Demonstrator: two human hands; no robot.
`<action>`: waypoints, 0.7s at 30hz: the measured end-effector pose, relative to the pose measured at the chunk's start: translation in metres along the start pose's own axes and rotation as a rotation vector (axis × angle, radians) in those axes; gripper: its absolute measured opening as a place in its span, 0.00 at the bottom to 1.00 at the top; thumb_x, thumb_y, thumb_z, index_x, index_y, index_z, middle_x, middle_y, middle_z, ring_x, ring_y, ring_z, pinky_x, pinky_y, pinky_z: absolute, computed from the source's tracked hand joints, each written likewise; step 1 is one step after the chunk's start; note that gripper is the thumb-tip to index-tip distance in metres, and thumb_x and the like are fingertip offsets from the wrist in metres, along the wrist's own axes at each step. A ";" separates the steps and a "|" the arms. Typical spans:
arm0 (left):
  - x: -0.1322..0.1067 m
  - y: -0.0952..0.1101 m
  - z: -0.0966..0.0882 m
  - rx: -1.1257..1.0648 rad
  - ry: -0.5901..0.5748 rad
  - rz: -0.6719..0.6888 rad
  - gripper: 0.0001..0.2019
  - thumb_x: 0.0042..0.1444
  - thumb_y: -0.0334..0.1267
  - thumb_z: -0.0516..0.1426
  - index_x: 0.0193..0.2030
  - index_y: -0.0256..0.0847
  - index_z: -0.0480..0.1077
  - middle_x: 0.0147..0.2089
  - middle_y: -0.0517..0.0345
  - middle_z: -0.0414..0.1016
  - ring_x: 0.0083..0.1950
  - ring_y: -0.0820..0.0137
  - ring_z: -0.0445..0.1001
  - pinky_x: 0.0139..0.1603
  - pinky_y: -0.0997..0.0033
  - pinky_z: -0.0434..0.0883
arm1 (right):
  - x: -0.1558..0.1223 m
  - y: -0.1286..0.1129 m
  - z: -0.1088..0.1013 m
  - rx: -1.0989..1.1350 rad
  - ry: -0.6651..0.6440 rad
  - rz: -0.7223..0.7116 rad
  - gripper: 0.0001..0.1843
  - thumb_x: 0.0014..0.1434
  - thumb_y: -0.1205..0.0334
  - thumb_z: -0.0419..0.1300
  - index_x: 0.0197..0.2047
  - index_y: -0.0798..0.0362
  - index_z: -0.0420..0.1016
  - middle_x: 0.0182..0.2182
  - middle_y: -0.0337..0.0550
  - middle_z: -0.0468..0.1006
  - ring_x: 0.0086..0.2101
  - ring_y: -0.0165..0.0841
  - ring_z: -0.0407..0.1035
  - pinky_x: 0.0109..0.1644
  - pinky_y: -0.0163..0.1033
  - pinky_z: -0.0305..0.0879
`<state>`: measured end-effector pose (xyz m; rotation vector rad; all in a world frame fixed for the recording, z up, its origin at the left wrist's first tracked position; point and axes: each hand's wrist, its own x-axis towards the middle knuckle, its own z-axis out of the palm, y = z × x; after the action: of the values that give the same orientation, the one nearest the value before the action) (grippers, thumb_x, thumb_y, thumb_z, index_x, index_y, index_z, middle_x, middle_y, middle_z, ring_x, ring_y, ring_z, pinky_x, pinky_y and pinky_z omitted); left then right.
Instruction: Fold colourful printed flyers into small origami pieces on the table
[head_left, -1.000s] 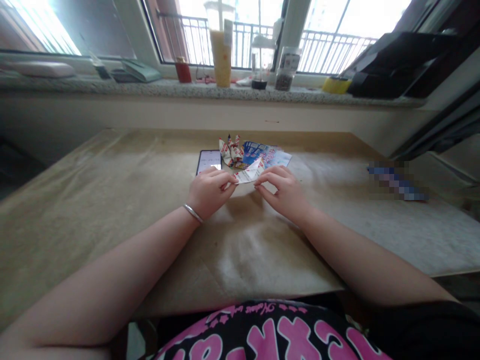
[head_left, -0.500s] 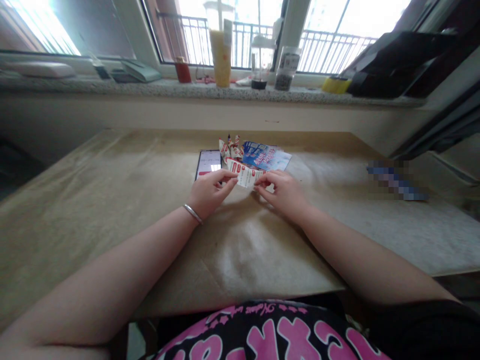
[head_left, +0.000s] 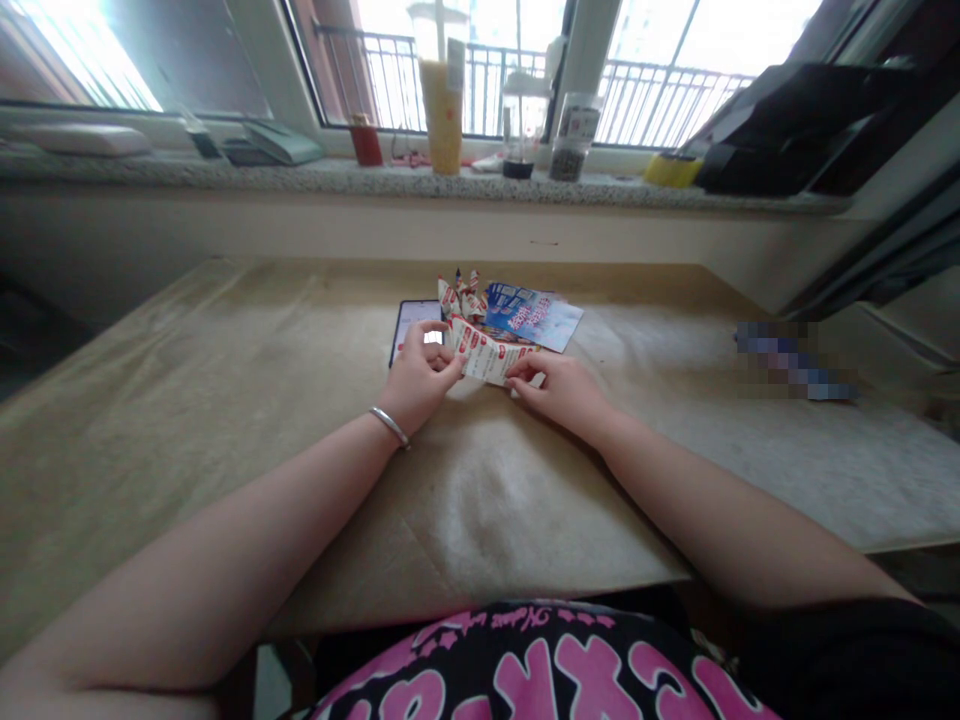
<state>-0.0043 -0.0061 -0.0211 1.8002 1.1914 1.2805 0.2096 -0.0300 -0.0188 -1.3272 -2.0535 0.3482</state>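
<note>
A flat white-and-red printed wrapper is stretched between my two hands, just above the table. At its left edge, my left hand pinches it between thumb and fingertips, with a silver bangle on the wrist. My right hand grips the lower right part the same way. A phone with a lit screen lies partly behind my left hand. Beyond the wrapper sits a bunch of crumpled or folded red-and-white wrappers. Blue printed cards lie beside them, fanned at the left end.
The table has a beige cover. A blurred blue item lies at its right side. On the windowsill behind stand a tall yellow drink cup, a red jar, clear containers and a black bag.
The wrapper has come slightly lower and nearer, and more of it shows. My left hand has shifted a little left, its index finger raised; my right hand has dropped slightly.
</note>
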 end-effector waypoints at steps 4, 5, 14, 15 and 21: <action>0.002 -0.007 0.001 -0.030 -0.026 0.014 0.27 0.53 0.35 0.57 0.58 0.38 0.52 0.28 0.63 0.72 0.28 0.73 0.75 0.28 0.75 0.72 | 0.002 0.006 0.002 0.054 0.004 0.043 0.04 0.53 0.61 0.60 0.31 0.50 0.75 0.28 0.38 0.78 0.25 0.29 0.68 0.29 0.35 0.62; 0.002 -0.008 0.001 -0.025 -0.046 0.024 0.27 0.53 0.35 0.56 0.59 0.38 0.52 0.29 0.62 0.71 0.28 0.73 0.75 0.28 0.76 0.72 | 0.003 0.007 0.003 0.062 0.010 0.052 0.04 0.53 0.61 0.59 0.30 0.51 0.74 0.28 0.38 0.78 0.26 0.29 0.68 0.30 0.35 0.62; -0.002 -0.002 0.003 -0.104 -0.234 0.177 0.32 0.48 0.25 0.55 0.61 0.44 0.55 0.53 0.49 0.71 0.45 0.69 0.76 0.34 0.78 0.74 | 0.009 0.009 0.003 0.267 0.144 0.136 0.12 0.50 0.56 0.62 0.33 0.51 0.64 0.31 0.39 0.73 0.31 0.31 0.70 0.37 0.39 0.68; -0.003 0.000 0.003 -0.084 -0.264 0.194 0.31 0.48 0.25 0.55 0.61 0.44 0.57 0.55 0.49 0.70 0.48 0.67 0.75 0.37 0.76 0.74 | 0.009 0.008 0.004 0.302 0.140 0.159 0.13 0.50 0.55 0.62 0.34 0.51 0.64 0.34 0.41 0.74 0.32 0.31 0.71 0.37 0.40 0.69; -0.008 0.006 0.003 0.072 -0.355 0.311 0.24 0.50 0.26 0.54 0.56 0.40 0.63 0.56 0.50 0.68 0.50 0.69 0.73 0.46 0.72 0.75 | 0.011 0.008 0.006 0.500 0.101 0.231 0.21 0.48 0.51 0.65 0.40 0.52 0.64 0.41 0.46 0.74 0.34 0.32 0.72 0.39 0.42 0.70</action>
<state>-0.0001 -0.0160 -0.0202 2.2182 0.7933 1.0258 0.2090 -0.0161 -0.0234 -1.2332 -1.5897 0.8196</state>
